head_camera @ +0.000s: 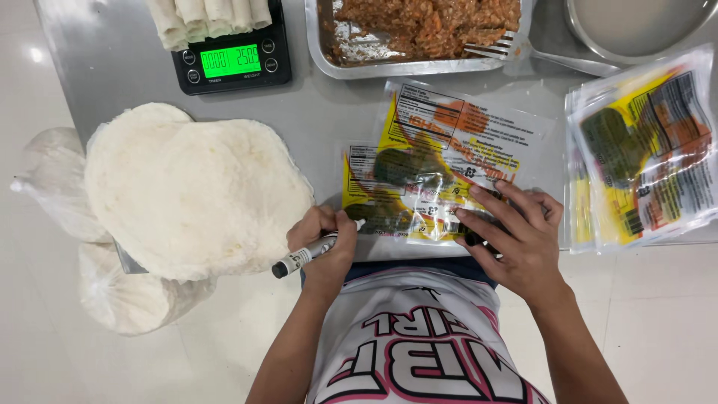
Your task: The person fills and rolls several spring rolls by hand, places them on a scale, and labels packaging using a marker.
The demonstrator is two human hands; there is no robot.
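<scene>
Head view: left hand [323, 238] is clamped on a marker [314, 252], its tip touching the near-left edge of a printed plastic pouch [419, 179] on the table [329, 112]. Right hand [516, 233], fingers spread, presses the pouch's near-right edge flat; the marker's long axis runs left to right.

White marker [308, 254] lies tilted, tip touching the clear yellow-printed bag [407, 196], which lies flat at the tabletop's near edge.

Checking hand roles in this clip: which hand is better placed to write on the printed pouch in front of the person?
Probably the left hand: it grips the marker with the tip at the edge of the printed pouch. The right hand lies spread on the pouch, pinning it flat.
</scene>
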